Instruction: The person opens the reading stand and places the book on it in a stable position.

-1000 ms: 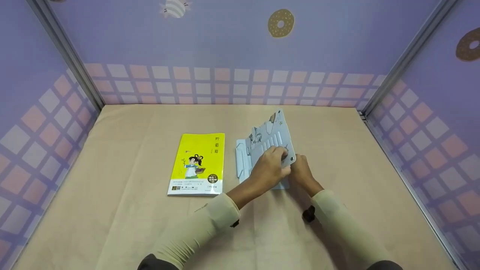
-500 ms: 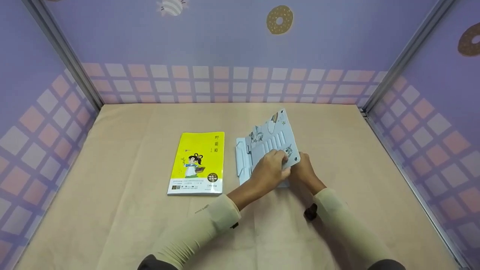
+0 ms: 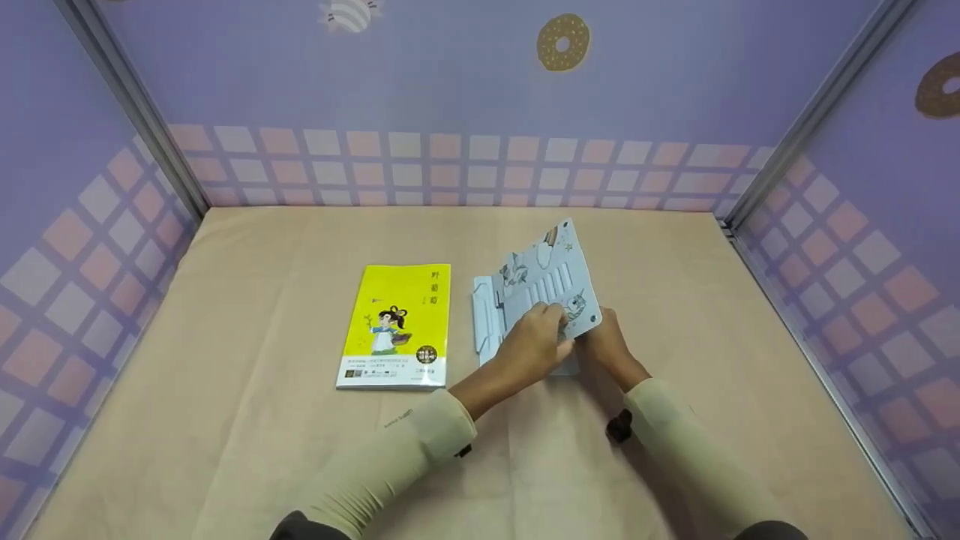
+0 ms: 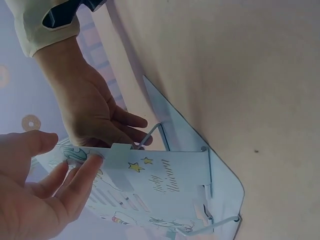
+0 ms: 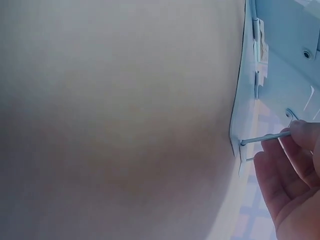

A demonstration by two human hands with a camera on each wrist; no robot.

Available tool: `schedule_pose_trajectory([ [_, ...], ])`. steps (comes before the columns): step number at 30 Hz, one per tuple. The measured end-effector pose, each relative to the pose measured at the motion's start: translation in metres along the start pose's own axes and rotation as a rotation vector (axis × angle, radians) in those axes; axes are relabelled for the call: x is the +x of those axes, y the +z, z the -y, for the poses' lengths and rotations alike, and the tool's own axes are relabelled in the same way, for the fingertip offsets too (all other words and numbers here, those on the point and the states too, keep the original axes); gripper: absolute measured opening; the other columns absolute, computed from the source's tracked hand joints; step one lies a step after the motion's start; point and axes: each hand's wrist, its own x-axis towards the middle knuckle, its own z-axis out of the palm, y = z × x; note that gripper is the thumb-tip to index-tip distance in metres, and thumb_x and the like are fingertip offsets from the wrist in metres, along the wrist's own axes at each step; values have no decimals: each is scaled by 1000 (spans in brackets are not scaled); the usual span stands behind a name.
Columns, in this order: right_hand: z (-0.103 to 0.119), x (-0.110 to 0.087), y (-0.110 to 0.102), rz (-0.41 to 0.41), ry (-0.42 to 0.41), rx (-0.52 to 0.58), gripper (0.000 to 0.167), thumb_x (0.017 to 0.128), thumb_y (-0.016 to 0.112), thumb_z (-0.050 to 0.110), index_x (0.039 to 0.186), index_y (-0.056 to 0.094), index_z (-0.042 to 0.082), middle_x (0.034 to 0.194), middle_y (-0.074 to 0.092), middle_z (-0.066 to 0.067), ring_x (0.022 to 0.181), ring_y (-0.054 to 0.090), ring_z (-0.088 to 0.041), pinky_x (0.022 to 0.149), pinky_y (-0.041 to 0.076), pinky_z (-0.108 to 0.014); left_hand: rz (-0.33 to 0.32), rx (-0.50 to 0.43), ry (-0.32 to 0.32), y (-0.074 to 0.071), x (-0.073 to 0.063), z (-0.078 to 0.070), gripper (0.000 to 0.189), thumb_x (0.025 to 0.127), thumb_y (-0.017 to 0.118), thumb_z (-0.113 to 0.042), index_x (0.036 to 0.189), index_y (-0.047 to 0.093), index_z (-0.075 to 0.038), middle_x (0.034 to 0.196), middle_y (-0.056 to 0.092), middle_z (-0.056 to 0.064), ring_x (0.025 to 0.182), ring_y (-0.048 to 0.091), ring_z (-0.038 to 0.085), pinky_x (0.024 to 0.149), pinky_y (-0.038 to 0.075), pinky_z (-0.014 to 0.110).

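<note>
A light blue metal book stand with printed drawings stands half-unfolded on the table, its panel tilted up from a flat base. My left hand holds the panel near its lower right edge. In the left wrist view, the left fingers lie against the printed face, with the thumb near the edge. Behind the panel is my right hand, partly hidden in the head view. The right wrist view shows it pinching a thin wire leg between thumb and fingers. The wire's lower end meets the base.
A yellow book with a cartoon figure lies flat to the left of the stand. Beige cloth covers the table. Purple patterned walls enclose the back and both sides.
The stand's panel has tipped slightly to the right, and the right hand has shifted a little that way with it. The yellow book stays put.
</note>
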Motion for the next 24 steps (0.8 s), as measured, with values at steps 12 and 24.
schedule_pose_trajectory([
  [12, 13, -18, -2, 42, -105, -138, 32, 89, 70, -2, 121, 66, 1, 109, 73, -15, 92, 65, -21, 80, 55, -40, 109, -45, -81, -16, 19, 27, 22, 99, 60, -18, 116, 65, -5, 114, 68, 9, 104, 63, 20, 91, 54, 31],
  [24, 26, -30, -8, 268, 114, -18, 34, 88, 75, 10, 120, 66, 7, 110, 74, -9, 92, 67, -18, 81, 57, -34, 38, -161, -332, -34, 59, 94, 34, 104, 48, -15, 134, 60, -6, 133, 62, 10, 120, 62, 25, 104, 53, 33],
])
